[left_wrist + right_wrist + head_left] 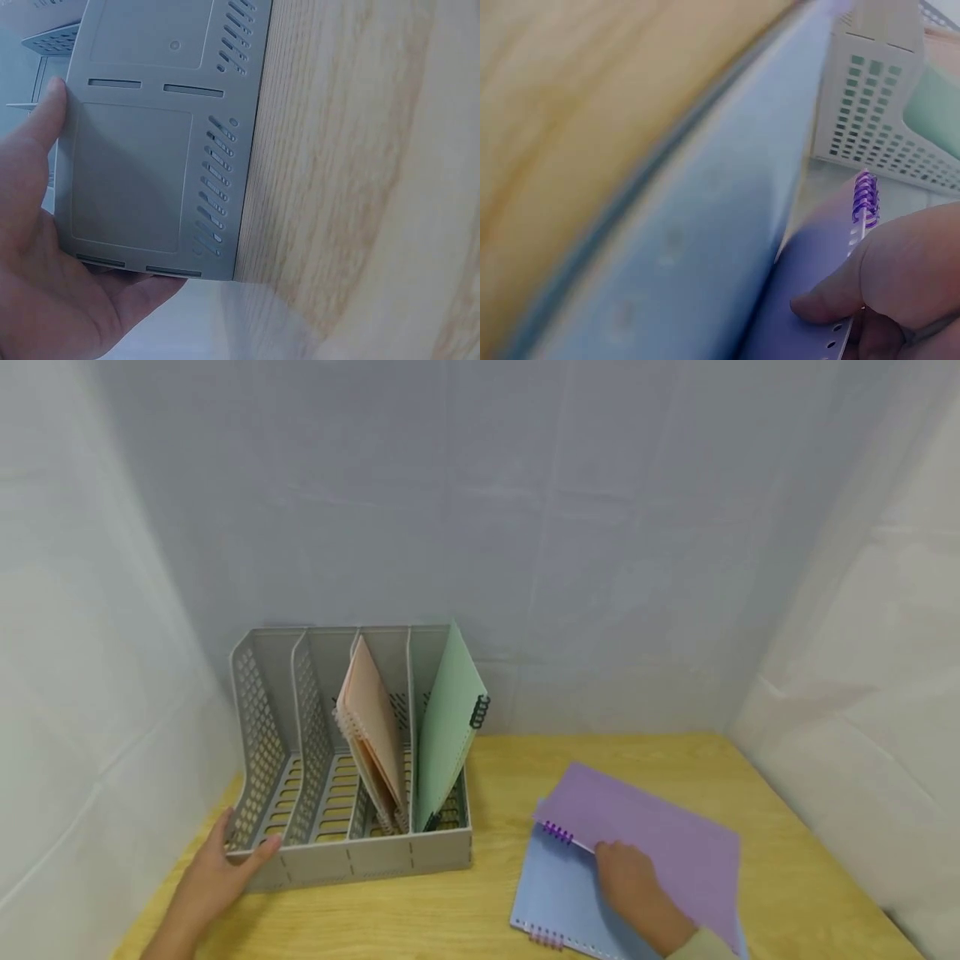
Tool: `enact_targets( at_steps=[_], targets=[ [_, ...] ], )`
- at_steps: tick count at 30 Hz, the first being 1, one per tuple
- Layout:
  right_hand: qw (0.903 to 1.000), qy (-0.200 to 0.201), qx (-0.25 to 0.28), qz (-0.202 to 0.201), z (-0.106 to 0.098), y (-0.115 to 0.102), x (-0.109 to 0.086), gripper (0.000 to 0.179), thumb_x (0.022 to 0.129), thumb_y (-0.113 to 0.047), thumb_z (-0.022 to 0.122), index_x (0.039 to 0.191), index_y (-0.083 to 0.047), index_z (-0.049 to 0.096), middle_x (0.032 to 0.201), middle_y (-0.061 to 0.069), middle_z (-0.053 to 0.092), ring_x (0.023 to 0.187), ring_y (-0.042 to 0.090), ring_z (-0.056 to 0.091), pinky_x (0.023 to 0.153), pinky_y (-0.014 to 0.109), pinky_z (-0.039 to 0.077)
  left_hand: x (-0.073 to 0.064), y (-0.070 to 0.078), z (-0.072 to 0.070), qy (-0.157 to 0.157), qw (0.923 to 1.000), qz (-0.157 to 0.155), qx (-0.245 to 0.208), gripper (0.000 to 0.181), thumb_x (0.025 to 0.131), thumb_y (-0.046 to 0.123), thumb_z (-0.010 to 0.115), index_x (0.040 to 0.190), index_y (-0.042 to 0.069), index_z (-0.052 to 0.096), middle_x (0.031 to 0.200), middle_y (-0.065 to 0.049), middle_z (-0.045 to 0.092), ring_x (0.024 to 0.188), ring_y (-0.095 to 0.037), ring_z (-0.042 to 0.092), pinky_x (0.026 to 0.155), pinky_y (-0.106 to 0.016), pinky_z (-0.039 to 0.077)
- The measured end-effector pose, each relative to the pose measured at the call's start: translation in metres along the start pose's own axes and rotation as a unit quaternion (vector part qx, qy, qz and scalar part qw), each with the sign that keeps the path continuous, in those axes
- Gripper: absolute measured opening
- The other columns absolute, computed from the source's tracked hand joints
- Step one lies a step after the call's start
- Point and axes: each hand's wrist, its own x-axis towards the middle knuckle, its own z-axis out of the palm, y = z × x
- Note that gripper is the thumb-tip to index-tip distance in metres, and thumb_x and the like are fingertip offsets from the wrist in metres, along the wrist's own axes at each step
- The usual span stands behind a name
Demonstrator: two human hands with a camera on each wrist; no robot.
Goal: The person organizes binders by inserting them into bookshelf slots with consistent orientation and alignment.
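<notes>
My left hand [213,878] grips the front left corner of a grey file rack [375,857], thumb over the front lip and fingers at its side. In the left wrist view the rack's slotted front panel [131,180] fills the space beside that hand. My right hand [633,885] pinches the bound edge of a purple spiral notebook [660,835], which is tilted up over a blue spiral notebook [558,893]. The right wrist view shows the thumb [832,296] on the purple cover, near the purple coil [865,199].
Pink notebooks [371,710] lean in the rack's third compartment from the left, and a green notebook [450,718] leans in the rightmost one. The rack stands on a wooden table [495,802]. White sheeting [525,527] encloses the back and both sides.
</notes>
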Motion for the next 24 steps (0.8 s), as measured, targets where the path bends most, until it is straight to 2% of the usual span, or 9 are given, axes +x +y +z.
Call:
enact_targets(
  at_steps=[7,11,16,19,24],
  targets=[
    [0.999,0.021,0.036,0.019,-0.013,0.006,0.002,0.008,0.082,0.006,0.061,0.089,0.003,0.06,0.067,0.016,0.058,0.06,0.033,0.06,0.05,0.046,0.052,0.0,0.0,0.002,0.008,0.9999,0.004,-0.006,0.106,0.094,0.06,0.048,0.149,-0.006,-0.014,0.146,-0.046,0.007,0.131,-0.065,0.016,0.103,-0.075,0.02],
    [0.9974,0.03,0.058,0.032,-0.019,0.009,0.003,0.02,0.082,0.008,0.058,0.101,0.007,0.063,0.082,0.022,0.066,0.076,0.039,0.065,0.064,0.05,0.056,-0.002,0.0,0.003,0.016,0.9998,0.01,-0.004,0.106,0.094,0.059,0.049,0.149,-0.008,-0.012,0.145,-0.047,0.009,0.129,-0.066,0.017,0.102,-0.075,0.021],
    [0.9922,0.059,0.094,0.058,-0.028,0.014,0.006,0.036,0.077,0.014,0.055,0.112,0.012,0.061,0.102,0.03,0.066,0.094,0.046,0.064,0.081,0.055,0.054,-0.003,0.0,0.005,0.016,0.9998,0.009,-0.004,0.106,0.094,0.059,0.049,0.149,-0.009,-0.011,0.146,-0.046,0.008,0.13,-0.065,0.017,0.102,-0.075,0.021],
    [0.9874,0.09,0.113,0.065,-0.033,0.016,0.007,0.043,0.074,0.016,0.056,0.116,0.014,0.058,0.107,0.032,0.064,0.095,0.048,0.063,0.084,0.056,0.052,-0.003,-0.001,0.005,0.011,0.9999,0.003,-0.007,0.106,0.094,0.06,0.049,0.149,-0.007,-0.013,0.147,-0.045,0.006,0.131,-0.065,0.015,0.103,-0.075,0.02],
    [0.9707,0.183,0.149,0.044,-0.042,0.014,0.008,0.047,0.072,0.019,0.055,0.119,0.014,0.057,0.105,0.033,0.065,0.088,0.048,0.064,0.078,0.057,0.053,-0.003,0.0,0.004,0.019,0.9998,0.01,-0.006,0.105,0.095,0.059,0.048,0.149,-0.008,-0.012,0.146,-0.046,0.008,0.13,-0.065,0.016,0.102,-0.075,0.02]
  ],
)
